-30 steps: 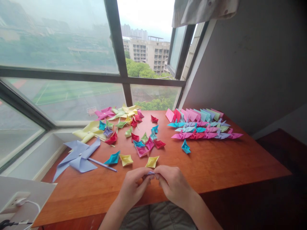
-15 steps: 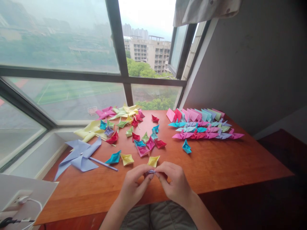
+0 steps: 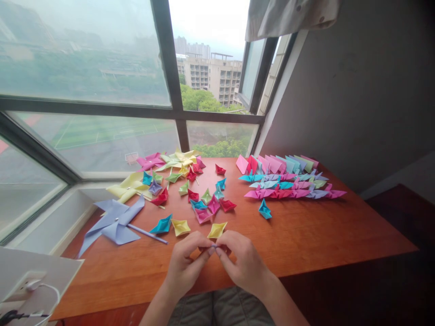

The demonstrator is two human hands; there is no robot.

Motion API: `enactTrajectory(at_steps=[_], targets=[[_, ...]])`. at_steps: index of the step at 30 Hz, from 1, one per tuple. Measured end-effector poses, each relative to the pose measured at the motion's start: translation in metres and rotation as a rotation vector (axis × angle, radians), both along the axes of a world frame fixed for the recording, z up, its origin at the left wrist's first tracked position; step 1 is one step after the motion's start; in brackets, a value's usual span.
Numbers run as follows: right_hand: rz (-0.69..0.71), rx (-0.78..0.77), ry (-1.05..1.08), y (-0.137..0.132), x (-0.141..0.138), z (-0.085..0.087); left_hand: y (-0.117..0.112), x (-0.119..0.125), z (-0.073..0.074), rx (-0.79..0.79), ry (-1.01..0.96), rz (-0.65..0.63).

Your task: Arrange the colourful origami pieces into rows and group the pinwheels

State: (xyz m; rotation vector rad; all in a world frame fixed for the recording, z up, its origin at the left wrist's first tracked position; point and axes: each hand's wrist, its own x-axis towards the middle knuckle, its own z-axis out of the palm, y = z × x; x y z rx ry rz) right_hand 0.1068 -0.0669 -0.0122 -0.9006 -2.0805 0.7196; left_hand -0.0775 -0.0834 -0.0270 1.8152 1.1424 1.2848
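My left hand (image 3: pixel 185 265) and my right hand (image 3: pixel 243 262) meet fingertip to fingertip above the near edge of the wooden table (image 3: pixel 306 235). Both pinch a small lilac folded paper piece (image 3: pixel 213 246), which is mostly hidden by the fingers. Just beyond the fingers lies a yellow folded paper piece (image 3: pixel 216 230).
Several small coloured origami pieces (image 3: pixel 204 199) are scattered mid-table. Rows of folded paper shapes (image 3: pixel 288 181) lie at the back right. A lilac paper pinwheel (image 3: pixel 113 219) on a stick and a yellow pinwheel (image 3: pixel 129 186) lie left. A white socket box with a cable (image 3: pixel 27 285) sits bottom left.
Both hands have shifted slightly and the fingertips have closed tighter over the lilac piece, hiding more of it. Nothing on the table has moved.
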Motion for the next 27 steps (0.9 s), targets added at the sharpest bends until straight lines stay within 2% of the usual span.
enactTrajectory(at_steps=[8,13,17,22,27], targets=[[0.000,-0.045,0.081,0.000,0.007,0.002,-0.001,0.004,-0.002,-0.027,-0.031,-0.047],[-0.002,-0.097,0.111,0.000,0.007,-0.006,-0.001,0.002,-0.003,0.014,0.024,-0.018],[-0.041,-0.054,0.102,0.001,0.007,-0.009,0.002,0.003,-0.003,0.011,0.040,0.002],[-0.056,-0.005,0.120,0.007,0.008,-0.006,0.004,0.004,-0.005,0.071,0.010,0.084],[-0.028,0.004,0.166,0.008,0.006,-0.007,0.004,0.004,-0.005,0.079,-0.013,0.070]])
